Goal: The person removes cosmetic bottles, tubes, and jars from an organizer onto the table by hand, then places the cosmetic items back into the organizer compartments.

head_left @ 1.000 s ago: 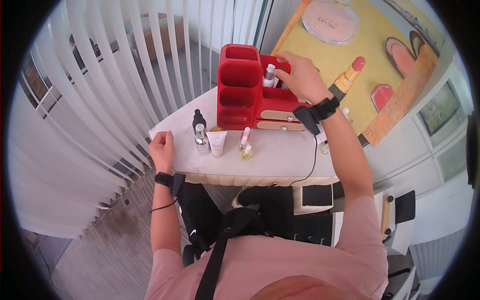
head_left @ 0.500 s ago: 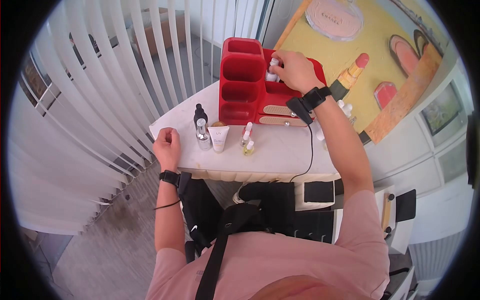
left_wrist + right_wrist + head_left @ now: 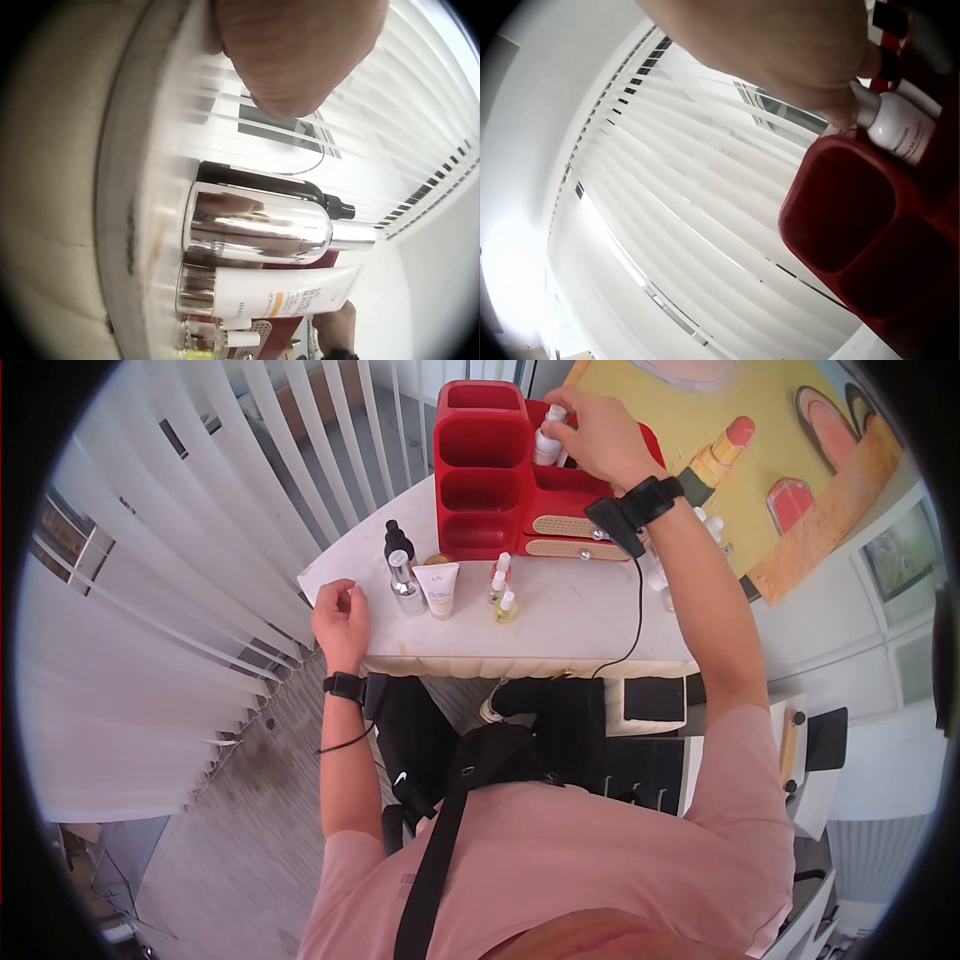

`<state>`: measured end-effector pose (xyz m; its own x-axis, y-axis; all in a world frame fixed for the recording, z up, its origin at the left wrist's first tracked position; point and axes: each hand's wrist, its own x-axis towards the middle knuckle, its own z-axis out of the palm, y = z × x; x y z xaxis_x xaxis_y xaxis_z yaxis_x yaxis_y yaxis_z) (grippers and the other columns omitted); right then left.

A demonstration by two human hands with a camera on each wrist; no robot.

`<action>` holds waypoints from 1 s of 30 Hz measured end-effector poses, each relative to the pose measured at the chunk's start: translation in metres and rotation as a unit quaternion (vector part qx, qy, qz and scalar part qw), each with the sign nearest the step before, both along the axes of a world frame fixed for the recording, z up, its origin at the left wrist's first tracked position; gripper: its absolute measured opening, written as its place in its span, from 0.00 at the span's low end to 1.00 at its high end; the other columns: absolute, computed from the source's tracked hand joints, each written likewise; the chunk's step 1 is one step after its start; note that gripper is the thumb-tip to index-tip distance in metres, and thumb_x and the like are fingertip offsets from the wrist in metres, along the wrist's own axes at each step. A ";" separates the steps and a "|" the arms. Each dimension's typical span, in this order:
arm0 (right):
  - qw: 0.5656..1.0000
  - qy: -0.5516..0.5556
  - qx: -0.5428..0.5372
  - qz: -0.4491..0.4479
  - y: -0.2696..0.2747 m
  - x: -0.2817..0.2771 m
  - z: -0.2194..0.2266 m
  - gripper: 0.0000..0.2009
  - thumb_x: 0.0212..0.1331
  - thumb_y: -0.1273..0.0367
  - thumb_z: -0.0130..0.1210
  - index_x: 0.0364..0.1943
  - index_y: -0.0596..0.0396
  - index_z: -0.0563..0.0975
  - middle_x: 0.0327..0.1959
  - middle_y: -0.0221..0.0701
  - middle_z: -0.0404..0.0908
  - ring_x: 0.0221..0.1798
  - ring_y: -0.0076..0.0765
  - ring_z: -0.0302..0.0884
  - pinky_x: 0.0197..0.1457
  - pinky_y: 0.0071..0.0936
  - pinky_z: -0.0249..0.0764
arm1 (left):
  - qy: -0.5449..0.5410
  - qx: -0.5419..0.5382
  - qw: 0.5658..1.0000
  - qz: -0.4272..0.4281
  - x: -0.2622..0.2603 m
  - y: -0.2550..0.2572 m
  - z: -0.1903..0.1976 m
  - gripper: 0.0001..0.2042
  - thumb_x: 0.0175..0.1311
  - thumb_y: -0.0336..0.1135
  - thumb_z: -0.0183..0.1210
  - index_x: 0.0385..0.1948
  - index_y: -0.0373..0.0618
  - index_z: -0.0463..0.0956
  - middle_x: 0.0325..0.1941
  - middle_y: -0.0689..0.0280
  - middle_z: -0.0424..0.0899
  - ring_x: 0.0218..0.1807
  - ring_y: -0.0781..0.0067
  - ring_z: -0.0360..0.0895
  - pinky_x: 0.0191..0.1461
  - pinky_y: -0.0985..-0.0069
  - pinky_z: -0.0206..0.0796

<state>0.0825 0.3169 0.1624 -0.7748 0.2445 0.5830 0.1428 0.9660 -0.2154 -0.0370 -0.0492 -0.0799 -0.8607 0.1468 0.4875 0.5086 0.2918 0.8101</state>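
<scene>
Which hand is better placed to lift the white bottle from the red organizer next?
Probably your right hand: it grips the white bottle near its top. Your left hand is at the table's left end, apart from the red organizer.

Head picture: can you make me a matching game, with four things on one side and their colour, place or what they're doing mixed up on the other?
1. Red-free hint: organizer
2. Tube marked UV
3. Silver bottle
4. Right hand

A. White, standing on its cap
B. Holding a white bottle near its top
C. Red, with compartments
D. In front of the black bottle

Pairs: 1-C, 2-A, 3-D, 4-B
</scene>
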 end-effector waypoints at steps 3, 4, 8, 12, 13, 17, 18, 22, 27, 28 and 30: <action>0.999 0.028 -0.022 0.022 -0.008 0.012 0.020 0.19 0.66 0.62 0.65 0.58 0.53 0.82 0.42 0.41 0.89 0.42 0.45 0.89 0.47 0.39 0.83 | 0.006 -0.003 1.000 -0.001 -0.002 -0.002 -0.004 0.07 0.68 0.32 0.65 0.41 0.41 0.82 0.26 0.67 0.77 0.29 0.75 0.74 0.37 0.73 0.70; 0.998 0.028 -0.039 0.027 -0.014 0.018 0.031 0.19 0.67 0.64 0.65 0.60 0.54 0.82 0.41 0.40 0.89 0.38 0.40 0.88 0.44 0.34 0.83 | 0.005 0.000 1.000 -0.003 -0.002 -0.001 -0.005 0.06 0.68 0.32 0.65 0.41 0.41 0.82 0.26 0.67 0.77 0.29 0.75 0.74 0.37 0.73 0.70; 0.977 0.009 -0.212 0.023 -0.083 0.073 0.091 0.11 0.71 0.72 0.61 0.52 0.64 0.81 0.34 0.32 0.89 0.30 0.24 0.85 0.34 0.25 0.78 | 0.008 0.001 1.000 -0.004 -0.001 -0.001 -0.004 0.06 0.68 0.32 0.65 0.41 0.41 0.82 0.27 0.67 0.77 0.29 0.75 0.73 0.37 0.73 0.69; 0.990 0.092 -0.068 0.078 -0.058 0.096 0.054 0.17 0.68 0.69 0.65 0.59 0.53 0.81 0.35 0.36 0.88 0.32 0.31 0.87 0.40 0.26 0.82 | 0.017 -0.010 1.000 0.003 0.001 0.000 0.000 0.06 0.68 0.32 0.65 0.41 0.42 0.82 0.27 0.67 0.77 0.29 0.75 0.73 0.37 0.73 0.69; 0.993 0.063 -0.064 0.080 -0.064 0.106 0.046 0.16 0.67 0.69 0.64 0.57 0.54 0.82 0.38 0.40 0.88 0.35 0.37 0.88 0.41 0.31 0.83 | 0.016 -0.014 1.000 0.005 0.002 -0.001 -0.001 0.06 0.68 0.32 0.65 0.41 0.42 0.82 0.27 0.67 0.77 0.29 0.75 0.73 0.37 0.73 0.69; 0.991 -0.013 -0.091 0.099 -0.076 0.120 -0.023 0.16 0.65 0.71 0.64 0.56 0.56 0.82 0.45 0.42 0.88 0.43 0.49 0.87 0.47 0.40 0.82 | 0.009 -0.016 1.000 0.005 0.002 -0.001 -0.001 0.06 0.68 0.32 0.65 0.41 0.42 0.82 0.27 0.67 0.77 0.29 0.75 0.73 0.37 0.73 0.69; 0.987 -0.019 -0.101 0.123 -0.074 0.118 -0.044 0.16 0.65 0.70 0.64 0.56 0.56 0.81 0.47 0.42 0.88 0.45 0.52 0.87 0.49 0.42 0.81 | 0.012 -0.019 1.000 0.007 0.002 -0.001 0.000 0.06 0.68 0.31 0.65 0.42 0.42 0.82 0.27 0.67 0.77 0.29 0.75 0.73 0.37 0.72 0.70; 0.989 -0.068 -0.087 0.096 -0.073 0.108 -0.094 0.16 0.65 0.71 0.64 0.56 0.56 0.81 0.49 0.43 0.87 0.49 0.56 0.85 0.51 0.45 0.80 | 0.011 -0.017 1.000 0.003 0.001 -0.003 -0.003 0.06 0.67 0.31 0.65 0.41 0.42 0.83 0.27 0.67 0.77 0.30 0.74 0.74 0.38 0.72 0.70; 0.987 -0.051 -0.111 0.103 -0.065 0.095 -0.118 0.16 0.65 0.70 0.63 0.56 0.56 0.80 0.50 0.44 0.86 0.49 0.57 0.85 0.51 0.48 0.80 | 0.021 -0.015 1.000 0.001 0.001 -0.003 -0.004 0.06 0.67 0.31 0.65 0.41 0.41 0.83 0.28 0.66 0.77 0.31 0.74 0.74 0.39 0.72 0.71; 0.987 -0.050 -0.111 0.103 -0.064 0.093 -0.120 0.16 0.65 0.70 0.63 0.56 0.56 0.80 0.50 0.44 0.86 0.49 0.57 0.85 0.51 0.48 0.80 | 0.025 -0.016 1.000 0.002 0.002 -0.003 -0.003 0.06 0.67 0.31 0.65 0.41 0.41 0.83 0.29 0.66 0.77 0.31 0.74 0.74 0.39 0.72 0.71; 0.987 -0.062 -0.108 0.100 -0.062 0.089 -0.125 0.15 0.66 0.70 0.62 0.56 0.57 0.80 0.49 0.44 0.86 0.49 0.57 0.85 0.51 0.49 0.80 | 0.029 -0.017 0.999 0.003 0.004 -0.002 -0.002 0.06 0.67 0.30 0.65 0.41 0.41 0.82 0.29 0.66 0.77 0.31 0.74 0.74 0.39 0.72 0.71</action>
<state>0.1718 0.2549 0.0379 -0.8823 0.1878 0.4316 -0.0079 0.9109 -0.4126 -0.0335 -0.0517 -0.0818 -0.8321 0.1599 0.5311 0.5526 0.3216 0.7689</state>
